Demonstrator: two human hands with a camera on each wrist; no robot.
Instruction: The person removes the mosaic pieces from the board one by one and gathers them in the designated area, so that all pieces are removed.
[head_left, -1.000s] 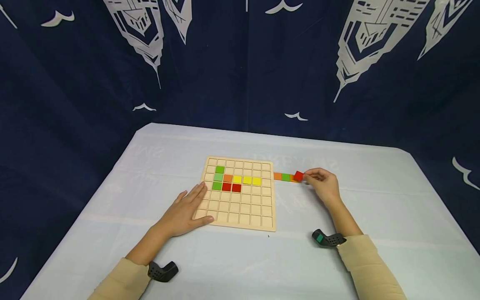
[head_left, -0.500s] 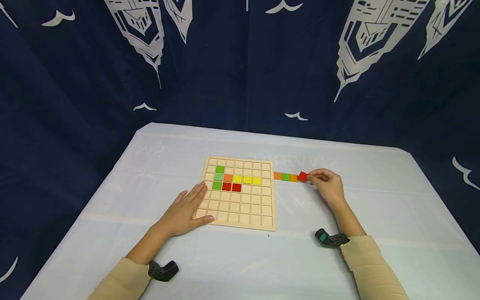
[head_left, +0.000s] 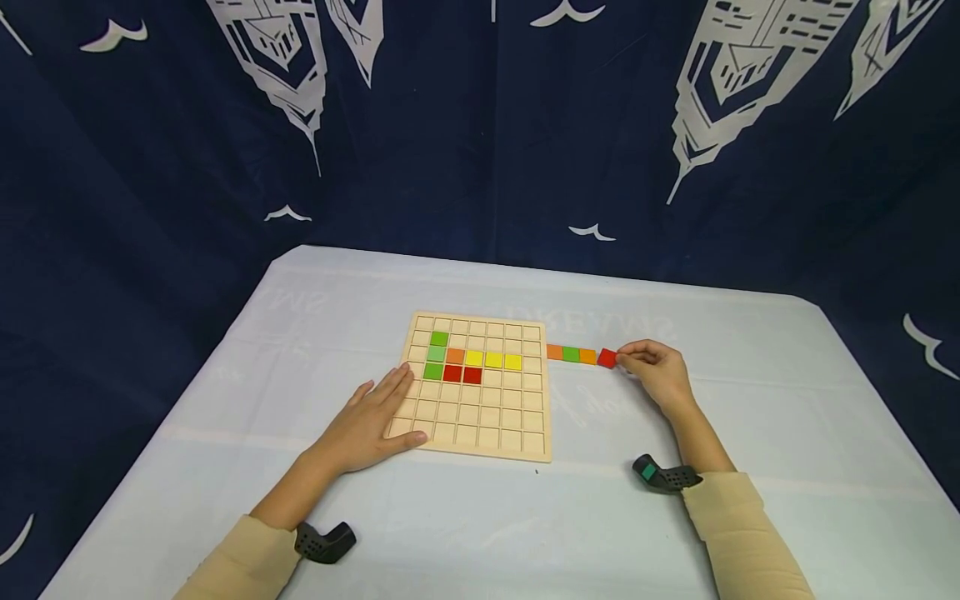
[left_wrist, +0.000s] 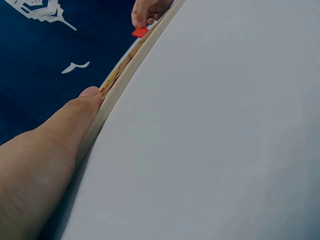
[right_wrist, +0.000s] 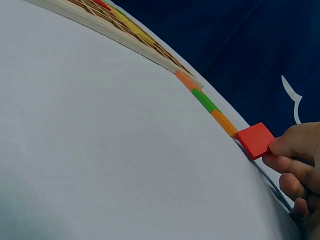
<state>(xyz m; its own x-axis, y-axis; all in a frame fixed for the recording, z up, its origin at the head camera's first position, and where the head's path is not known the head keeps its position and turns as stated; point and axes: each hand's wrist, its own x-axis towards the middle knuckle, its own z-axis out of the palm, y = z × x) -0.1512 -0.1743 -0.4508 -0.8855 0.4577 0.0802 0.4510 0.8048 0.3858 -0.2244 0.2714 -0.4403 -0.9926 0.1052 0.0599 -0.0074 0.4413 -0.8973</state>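
Note:
My right hand [head_left: 656, 371] pinches a red square tile [right_wrist: 256, 140] between thumb and forefinger, just beyond the right end of a short tile row. That row runs out from the board's right edge: an orange tile [head_left: 555, 352], a green tile [head_left: 571, 354] and another orange tile [head_left: 587, 357]. My left hand [head_left: 371, 427] lies with fingers spread over the left edge of the wooden grid board [head_left: 480, 417]. On the board sit green tiles [head_left: 439, 339] in a column, an orange tile [head_left: 455, 356], yellow tiles [head_left: 493, 360] and red tiles [head_left: 472, 376].
A white cloth covers the table [head_left: 750, 400]. Behind it hangs a dark blue curtain [head_left: 465, 150] with white prints. Each wrist wears a black camera, the left camera [head_left: 326, 543] and the right camera [head_left: 666, 475].
The right hand has moved slightly right and down with the red tile, from over the second orange tile to just past the row's end. The left hand and the board have stayed put.

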